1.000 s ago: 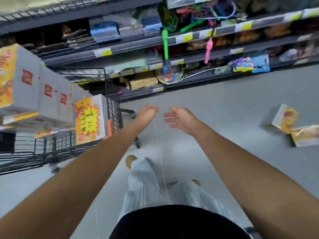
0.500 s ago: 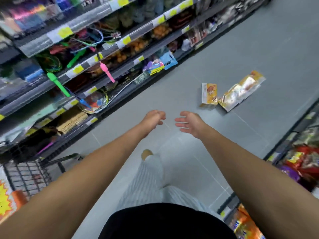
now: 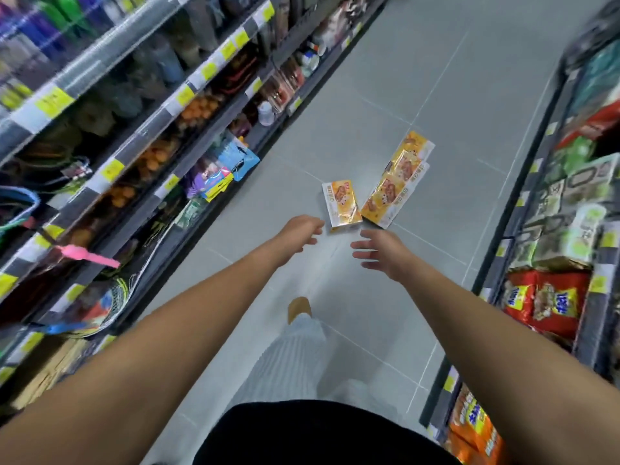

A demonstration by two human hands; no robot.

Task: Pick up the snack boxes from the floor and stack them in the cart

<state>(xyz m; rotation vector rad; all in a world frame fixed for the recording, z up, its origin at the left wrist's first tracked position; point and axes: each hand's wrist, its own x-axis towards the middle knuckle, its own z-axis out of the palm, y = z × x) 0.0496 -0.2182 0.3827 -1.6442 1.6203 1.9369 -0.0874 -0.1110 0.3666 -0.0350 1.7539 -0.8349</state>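
Observation:
Two yellow-and-white snack boxes lie on the grey tiled floor ahead of me. The smaller snack box [image 3: 341, 205] stands on its side just beyond my fingertips. The long snack box [image 3: 396, 182] lies flat to its right, angled away. My left hand [image 3: 299, 232] reaches forward with relaxed fingers, near the small box's left edge but apart from it. My right hand [image 3: 380, 251] stretches out with fingers spread, a little below and right of that box. Both hands hold nothing. The cart is out of view.
Shelving full of toys and goods [image 3: 141, 135] lines the left side of the aisle. Another shelf with snack bags [image 3: 550, 297] runs along the right. My foot [image 3: 298, 307] and striped trouser leg are on the floor between them.
The view has swung away from the cart, which has left the frame. I have walked up the aisle, so the two boxes on the floor are now much closer to my outstretched hands.

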